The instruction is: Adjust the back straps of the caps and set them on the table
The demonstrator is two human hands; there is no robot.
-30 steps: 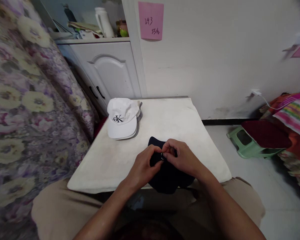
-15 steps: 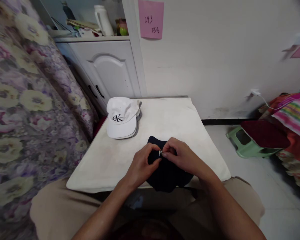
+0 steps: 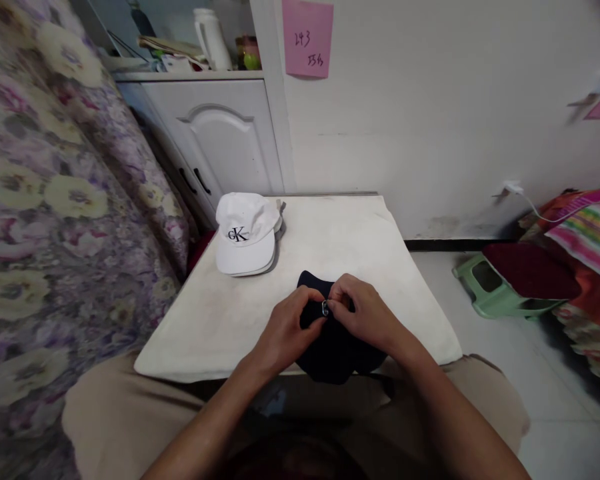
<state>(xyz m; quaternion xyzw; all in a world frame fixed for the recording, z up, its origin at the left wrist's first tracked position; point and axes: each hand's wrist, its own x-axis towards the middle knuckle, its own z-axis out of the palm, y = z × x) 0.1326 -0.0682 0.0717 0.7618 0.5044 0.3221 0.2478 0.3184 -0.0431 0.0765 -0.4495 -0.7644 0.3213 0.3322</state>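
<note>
A dark navy cap (image 3: 330, 353) lies at the table's near edge, partly overhanging it, with its brim side hidden in part by my hands. A small silver metal buckle (image 3: 325, 308) shows on it between my fingertips. My left hand (image 3: 293, 327) pinches the buckle from the left, thumb below and forefinger above. My right hand (image 3: 363, 307) is closed at the buckle's right side, thumb and forefinger pressed together; the strap there is too dark to make out. Farther left on the table sits a white cap (image 3: 245, 233) with black lettering, apparently over a grey one.
The white-covered table (image 3: 200, 333) stands against the wall. A floral curtain (image 3: 55, 233) hangs at left beside a white cabinet (image 3: 225, 140) with a white jug (image 3: 213, 40) on its shelf. A green stool (image 3: 500, 293) with a dark red top stands at right.
The buckle has turned slightly between my fingertips, and my hands stay close together on the dark cap. The whole view has shifted a little.
</note>
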